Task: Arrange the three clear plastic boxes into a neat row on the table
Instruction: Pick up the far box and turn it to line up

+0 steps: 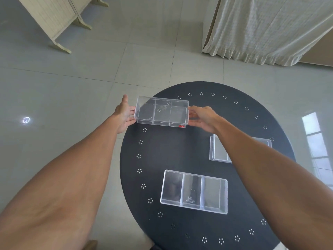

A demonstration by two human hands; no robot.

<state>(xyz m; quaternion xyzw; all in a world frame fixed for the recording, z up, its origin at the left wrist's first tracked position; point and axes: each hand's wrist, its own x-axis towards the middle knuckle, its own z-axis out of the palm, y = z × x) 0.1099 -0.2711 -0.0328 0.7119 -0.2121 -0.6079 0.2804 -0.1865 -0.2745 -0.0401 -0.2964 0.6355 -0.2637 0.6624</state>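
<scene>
A clear plastic box with inner dividers (161,112) is at the far left rim of the round black table (180,152), held between both hands and tilted a little. My left hand (124,114) presses flat on its left end. My right hand (201,118) pinches its right end. A second clear box with three compartments (194,191) rests on the table near me. The third clear box (219,150) lies at the right, partly hidden under my right forearm.
The table has small clusters of holes around its rim. Grey tiled floor surrounds it. A cream folding screen (54,18) stands at the far left and a white curtain (266,27) hangs at the far right.
</scene>
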